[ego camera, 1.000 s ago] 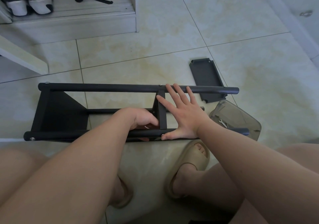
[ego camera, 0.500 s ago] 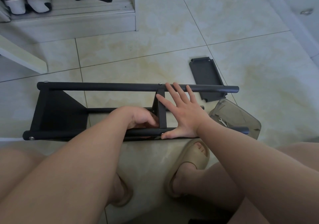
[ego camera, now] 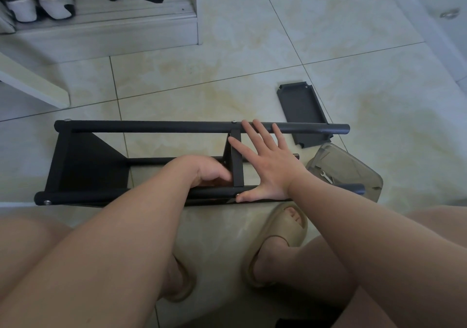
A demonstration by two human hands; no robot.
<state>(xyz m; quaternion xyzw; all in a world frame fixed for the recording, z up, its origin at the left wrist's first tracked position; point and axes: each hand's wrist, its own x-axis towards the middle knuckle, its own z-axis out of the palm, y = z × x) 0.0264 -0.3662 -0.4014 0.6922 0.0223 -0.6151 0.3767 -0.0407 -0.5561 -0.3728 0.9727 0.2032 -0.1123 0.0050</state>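
Note:
A black metal rack frame (ego camera: 151,127) lies on its side on the tiled floor, with long tubes and two shelf panels fixed between them. My right hand (ego camera: 267,166) lies flat with spread fingers over the frame, fingertips on the far tube and thumb on the near tube, just right of the middle panel (ego camera: 237,161). My left hand (ego camera: 207,171) reaches inside the frame to the left of that panel, fingers curled; what they hold is hidden.
A loose black shelf panel (ego camera: 302,113) lies on the floor at the right, partly under the far tube. A translucent bag (ego camera: 353,173) with a small wrench sits beside it. My feet in beige slippers (ego camera: 278,239) stand below. A shoe cabinet (ego camera: 101,24) is at the back left.

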